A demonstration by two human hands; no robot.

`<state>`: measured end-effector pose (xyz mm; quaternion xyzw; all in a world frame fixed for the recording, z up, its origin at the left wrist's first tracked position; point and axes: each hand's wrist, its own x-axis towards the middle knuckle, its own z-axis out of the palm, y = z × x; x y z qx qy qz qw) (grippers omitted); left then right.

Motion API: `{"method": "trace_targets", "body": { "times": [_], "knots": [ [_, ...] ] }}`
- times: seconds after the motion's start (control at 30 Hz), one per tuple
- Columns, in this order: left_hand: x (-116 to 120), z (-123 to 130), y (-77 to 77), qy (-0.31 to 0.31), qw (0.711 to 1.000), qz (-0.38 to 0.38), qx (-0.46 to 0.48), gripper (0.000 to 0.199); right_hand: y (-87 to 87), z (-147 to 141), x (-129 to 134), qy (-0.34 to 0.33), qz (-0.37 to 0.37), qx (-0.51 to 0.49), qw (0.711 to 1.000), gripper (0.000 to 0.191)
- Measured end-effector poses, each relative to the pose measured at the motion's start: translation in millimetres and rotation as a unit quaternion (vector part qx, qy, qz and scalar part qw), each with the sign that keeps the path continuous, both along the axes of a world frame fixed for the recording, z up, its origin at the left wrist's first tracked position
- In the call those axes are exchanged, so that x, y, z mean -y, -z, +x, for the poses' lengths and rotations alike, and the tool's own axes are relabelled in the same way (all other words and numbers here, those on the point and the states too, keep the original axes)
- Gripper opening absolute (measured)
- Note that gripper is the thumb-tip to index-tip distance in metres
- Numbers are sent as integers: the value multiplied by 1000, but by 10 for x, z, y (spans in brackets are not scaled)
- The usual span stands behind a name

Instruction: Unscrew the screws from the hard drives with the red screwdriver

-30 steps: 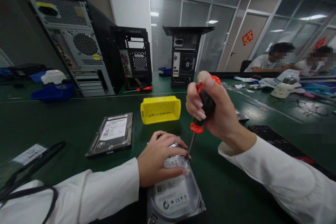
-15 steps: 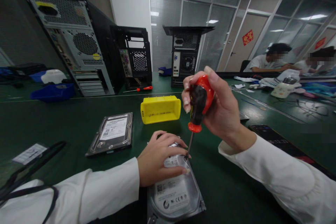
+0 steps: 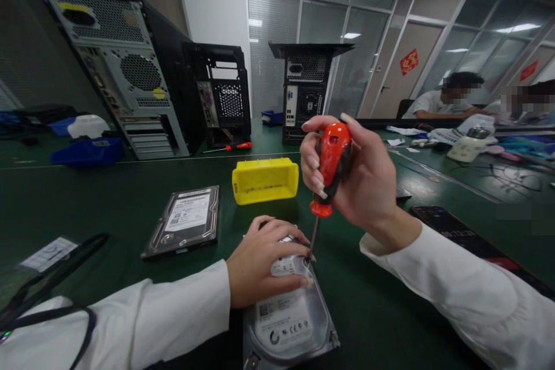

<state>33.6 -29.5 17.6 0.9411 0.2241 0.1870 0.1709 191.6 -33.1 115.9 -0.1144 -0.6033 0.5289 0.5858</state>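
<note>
While the near hard drive [image 3: 289, 319] lies on the green table [image 3: 130, 185], we find the left hand [image 3: 266, 263] resting open-fingered across it, the right hand [image 3: 366, 185] curled around the screwdriver [image 3: 335, 153], whose tilt could cause a slip into the left fingertips.

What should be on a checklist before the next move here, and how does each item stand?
1. Screwdriver in hand: ok, the right hand is wrapped around its handle.
2. Hard drive steadied: ok, the left hand lies across its top.
3. Screwdriver tip seated in a screw: cannot tell, it is down at the drive's edge, but no screw head shows clearly.
4. Left hand well clear of the shaft: not ok, a fingertip is right beside it.
5. Yellow bin apart from the work: ok, it sits beyond the drive.
</note>
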Motion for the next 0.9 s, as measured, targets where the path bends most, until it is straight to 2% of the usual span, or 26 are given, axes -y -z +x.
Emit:
{"method": "trace_targets", "body": {
  "times": [0.17,0.33,0.6,0.73,0.83,0.9],
  "knots": [
    [-6,0,9,1,1000,0,3,26,12,-8,5,4,-27,1,1000,32],
    [-7,2,9,4,1000,-3,4,25,27,-34,-4,24,-11,-1,1000,21],
    [-18,-2,17,-1,1000,0,1,26,32,-25,-35,17,-24,4,1000,16],
    [50,-9,-35,-10,1000,-3,-24,28,10,-43,-4,25,-25,18,999,22],
    [228,2,-49,-70,997,-17,-10,36,-14,-60,33,21,-44,23,999,29],
    [376,30,0,-117,993,-23,19,51,-29,-67,54,24,-58,28,998,30]
  ]
}}
